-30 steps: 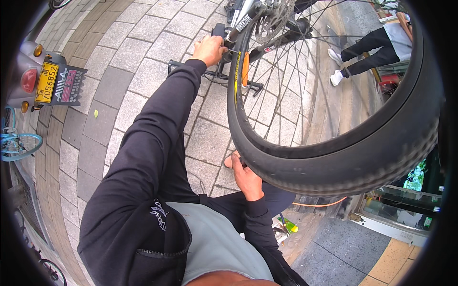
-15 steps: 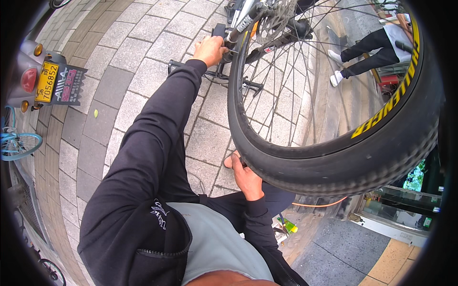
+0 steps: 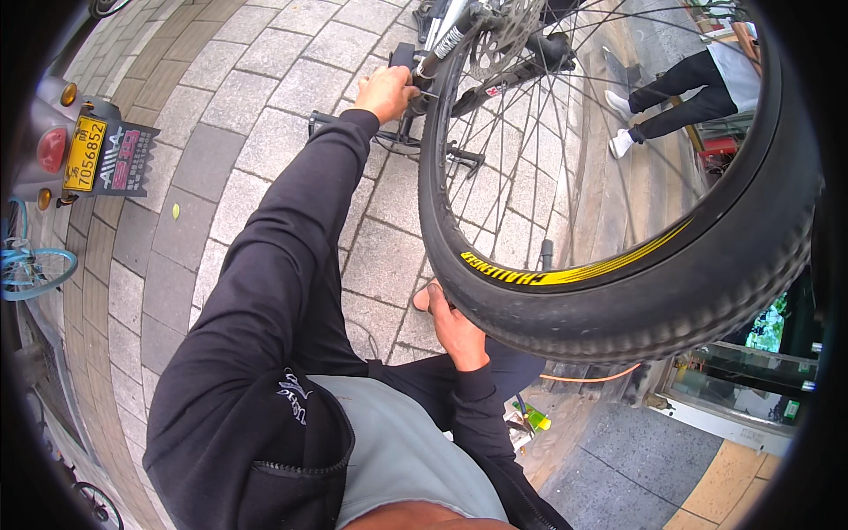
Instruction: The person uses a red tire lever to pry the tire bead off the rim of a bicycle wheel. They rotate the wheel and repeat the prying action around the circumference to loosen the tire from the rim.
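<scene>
A bicycle wheel with a fat black tyre [image 3: 618, 331] and yellow markings on its rim [image 3: 574, 274] stands tilted over the right half of the head view. My left hand [image 3: 386, 94] is closed around a dark part of the bicycle fork [image 3: 439, 51], left of the wheel. Beside the tyre's lower left edge is my right hand [image 3: 458, 336], thumb up and fingers bent. The tyre hides part of those fingers, so I cannot tell what they hold. A black valve cap [image 3: 547, 254] sticks up from the rim. The brake disc [image 3: 499, 40] sits near the hub [image 3: 552, 53].
Grey paving slabs [image 3: 265, 132] lie beneath. A scooter [image 3: 57, 146] with a yellow plate stands at the left, near a blue bicycle wheel [image 3: 40, 272]. Another person's legs [image 3: 680, 102] show at the upper right. An orange hose [image 3: 592, 379] and a glass cabinet [image 3: 733, 389] are at the lower right.
The wheel has turned clockwise: its yellow markings have swung from the right side down to the bottom of the rim, and the valve cap has come into sight. Both hands stay nearly in place.
</scene>
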`<state>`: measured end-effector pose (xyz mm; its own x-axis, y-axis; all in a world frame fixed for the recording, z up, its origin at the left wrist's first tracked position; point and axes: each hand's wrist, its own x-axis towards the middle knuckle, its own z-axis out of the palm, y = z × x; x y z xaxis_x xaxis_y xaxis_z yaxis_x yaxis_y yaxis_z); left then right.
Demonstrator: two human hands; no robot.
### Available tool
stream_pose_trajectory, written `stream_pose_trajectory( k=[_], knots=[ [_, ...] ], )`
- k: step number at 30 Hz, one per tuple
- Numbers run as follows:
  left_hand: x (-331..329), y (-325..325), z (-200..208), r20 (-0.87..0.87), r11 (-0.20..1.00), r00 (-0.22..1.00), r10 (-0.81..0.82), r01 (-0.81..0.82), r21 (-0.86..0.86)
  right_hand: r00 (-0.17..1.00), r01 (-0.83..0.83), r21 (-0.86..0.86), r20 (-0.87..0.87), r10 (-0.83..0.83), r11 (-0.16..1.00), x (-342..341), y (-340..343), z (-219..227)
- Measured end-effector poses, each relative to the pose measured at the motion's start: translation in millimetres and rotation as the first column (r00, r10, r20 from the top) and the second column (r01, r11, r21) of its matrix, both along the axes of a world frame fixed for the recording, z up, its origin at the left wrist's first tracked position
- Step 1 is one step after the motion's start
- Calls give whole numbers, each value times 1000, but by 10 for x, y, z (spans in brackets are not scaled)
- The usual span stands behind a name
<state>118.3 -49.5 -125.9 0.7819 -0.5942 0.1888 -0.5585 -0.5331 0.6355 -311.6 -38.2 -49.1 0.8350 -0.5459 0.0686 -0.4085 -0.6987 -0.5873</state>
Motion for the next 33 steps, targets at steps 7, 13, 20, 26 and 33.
stream_pose_trajectory(
  k=[7, 13, 20, 26, 33],
  knots=[
    [14, 3, -30, 40, 1000, 999, 18, -19, 7, 1000, -13, 11, 1, 13, 1000, -63, -107, 204],
    [0, -2, -34, 47, 1000, 999, 15, -16, 8, 995, -94, 59, 19, 93, 994, -102, -148, 638],
    [-13, 7, -19, 48, 1000, 999, 5, -6, 27, 969, -174, 181, 205, 136, 968, 48, -11, 1277],
    [10, -4, -23, 30, 999, 1000, -1, -1, 41, 852, -81, 388, 505, -138, 918, -29, 169, 1245],
    [-12, 2, 16, 18, 999, 1000, -7, 6, 43, 809, -41, 220, 580, -97, 975, 77, 230, 1127]
  ],
)
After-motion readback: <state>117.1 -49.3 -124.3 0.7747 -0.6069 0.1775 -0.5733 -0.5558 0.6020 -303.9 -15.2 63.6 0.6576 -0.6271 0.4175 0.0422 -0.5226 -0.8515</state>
